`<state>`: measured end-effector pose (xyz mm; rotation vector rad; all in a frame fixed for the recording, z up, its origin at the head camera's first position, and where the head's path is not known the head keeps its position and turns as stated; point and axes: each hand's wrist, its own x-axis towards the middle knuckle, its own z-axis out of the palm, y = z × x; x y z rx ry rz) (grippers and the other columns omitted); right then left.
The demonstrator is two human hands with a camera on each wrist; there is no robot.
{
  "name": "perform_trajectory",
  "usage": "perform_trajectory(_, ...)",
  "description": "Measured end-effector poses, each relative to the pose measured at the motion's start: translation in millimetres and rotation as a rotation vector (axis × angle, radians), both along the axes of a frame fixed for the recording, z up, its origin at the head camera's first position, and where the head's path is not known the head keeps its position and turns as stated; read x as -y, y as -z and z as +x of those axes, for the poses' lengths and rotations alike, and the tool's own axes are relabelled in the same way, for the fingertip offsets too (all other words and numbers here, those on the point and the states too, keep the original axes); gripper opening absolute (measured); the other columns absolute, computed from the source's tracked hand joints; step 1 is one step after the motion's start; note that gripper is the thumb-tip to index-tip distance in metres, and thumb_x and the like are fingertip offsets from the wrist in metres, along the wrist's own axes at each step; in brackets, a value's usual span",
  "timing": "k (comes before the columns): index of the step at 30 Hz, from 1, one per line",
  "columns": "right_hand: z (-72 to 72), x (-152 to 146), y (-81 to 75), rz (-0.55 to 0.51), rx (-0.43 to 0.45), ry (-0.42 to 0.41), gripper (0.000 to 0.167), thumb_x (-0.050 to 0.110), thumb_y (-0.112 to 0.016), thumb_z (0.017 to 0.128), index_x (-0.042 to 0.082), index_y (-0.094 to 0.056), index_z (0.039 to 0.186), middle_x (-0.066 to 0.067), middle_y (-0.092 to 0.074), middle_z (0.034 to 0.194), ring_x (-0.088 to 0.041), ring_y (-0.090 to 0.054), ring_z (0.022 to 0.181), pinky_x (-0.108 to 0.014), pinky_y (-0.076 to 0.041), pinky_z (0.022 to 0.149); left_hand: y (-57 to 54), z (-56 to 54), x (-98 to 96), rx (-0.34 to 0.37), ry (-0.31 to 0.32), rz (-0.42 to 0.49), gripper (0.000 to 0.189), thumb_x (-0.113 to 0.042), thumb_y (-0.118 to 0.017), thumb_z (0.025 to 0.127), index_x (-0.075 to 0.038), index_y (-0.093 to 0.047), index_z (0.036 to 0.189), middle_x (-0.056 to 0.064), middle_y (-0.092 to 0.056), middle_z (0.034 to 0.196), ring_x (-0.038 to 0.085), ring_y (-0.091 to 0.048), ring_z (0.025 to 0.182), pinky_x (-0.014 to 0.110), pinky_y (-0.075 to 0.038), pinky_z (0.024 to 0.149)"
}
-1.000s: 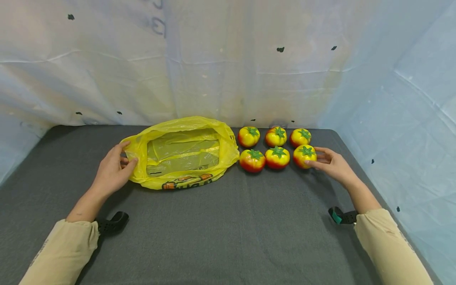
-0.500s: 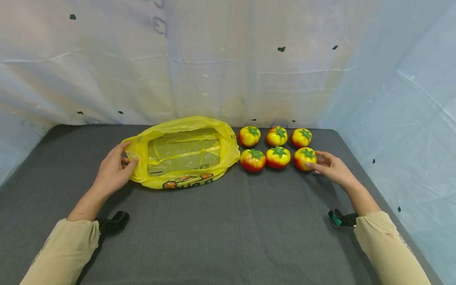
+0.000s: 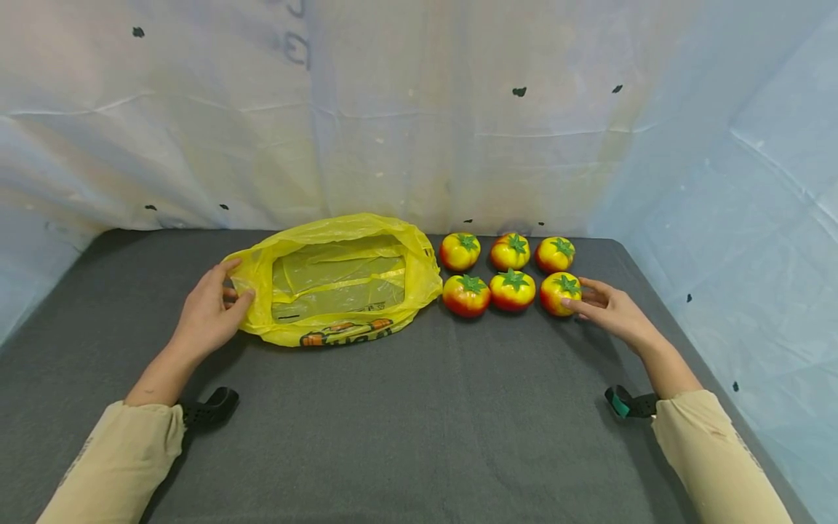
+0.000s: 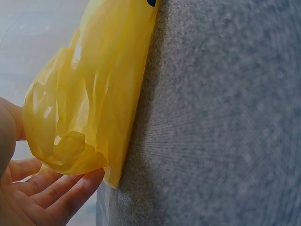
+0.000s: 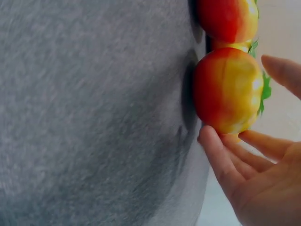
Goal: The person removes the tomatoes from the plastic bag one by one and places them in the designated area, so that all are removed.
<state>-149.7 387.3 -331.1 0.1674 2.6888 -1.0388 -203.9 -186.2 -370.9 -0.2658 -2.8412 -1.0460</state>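
Observation:
A yellow plastic bag [image 3: 337, 331] lies on the dark grey table with its wide mouth spread upward. My left hand [image 3: 211, 304] is at its left end; in the left wrist view, long, loosely extended fingers [image 4: 70, 193] touch the bag's edge from below. Right of the bag, red-and-yellow tomatoes with green leafy tops stand in two rows of three. My right hand [image 3: 612, 309] rests against the front right tomato [image 3: 556, 294]. In the right wrist view, extended fingers touch the side of this tomato [image 5: 225, 89], and the thumb [image 5: 282, 73] stands apart from it.
The other front tomatoes [image 3: 466, 297] sit just left of the touched one, with the back row [image 3: 510, 252] close behind. Pale plastic sheeting [image 3: 406, 131] hangs behind the table [image 3: 366, 437] and along its right side. Black straps [image 3: 212, 407] are on both wrists.
The front right tomato and my right hand have shifted slightly toward the near side of the table. The left hand and the bag look the same.

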Motion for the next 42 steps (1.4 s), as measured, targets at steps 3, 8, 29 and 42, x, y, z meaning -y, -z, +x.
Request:
perform_trajectory(3,-1.1,2,-3.5,0.027,0.004,0.004,0.088,0.049,-0.054,0.094,-0.001,-0.012,0.153,-0.034,-0.028,0.148,-0.047,-0.034,0.134,-0.060,-0.034,0.103,-0.4,0.6,0.1,-0.006,0.002,0.005,0.058,-0.019,-0.047,0.099,0.007,-0.026,0.146,0.031,-0.043,0.119,0.039,-0.052,0.093,0.040,-0.046,0.063)
perform_trajectory(8,-3.3,4,-8.1,0.064,0.023,-0.003,0.092,0.052,-0.055,0.093,-0.001,-0.009,0.153,-0.036,-0.023,0.149,-0.051,-0.026,0.136,-0.063,-0.031,0.103,-0.3,1.2,0.9,-0.020,0.007,0.011,0.058,-0.020,-0.046,0.098,0.007,-0.026,0.146,0.031,-0.043,0.118,0.037,-0.052,0.090,0.034,-0.043,0.061)
perform_trajectory(29,-14.0,28,-19.4,0.034,-0.257,0.087,0.080,0.051,-0.056,0.092,0.008,-0.027,0.151,-0.026,-0.031,0.150,-0.047,-0.035,0.134,-0.058,-0.034,0.104,1.7,5.8,1.6,-0.102,-0.035,0.090,0.053,-0.026,-0.051,0.098,-0.004,-0.040,0.145,0.033,-0.031,0.131,0.043,-0.052,0.095,0.058,-0.045,0.079)
perform_trajectory(42,-24.4,65,-8.9,-0.054,-0.422,0.030,0.056,0.034,-0.059,0.095,0.004,-0.045,0.140,-0.024,-0.052,0.135,-0.037,-0.048,0.126,-0.054,-0.039,0.101,-4.7,6.3,-3.6,-0.292,-0.196,0.147,0.038,-0.014,-0.056,0.095,0.000,-0.057,0.129,0.027,-0.039,0.131,0.045,-0.047,0.106,0.057,-0.039,0.088)
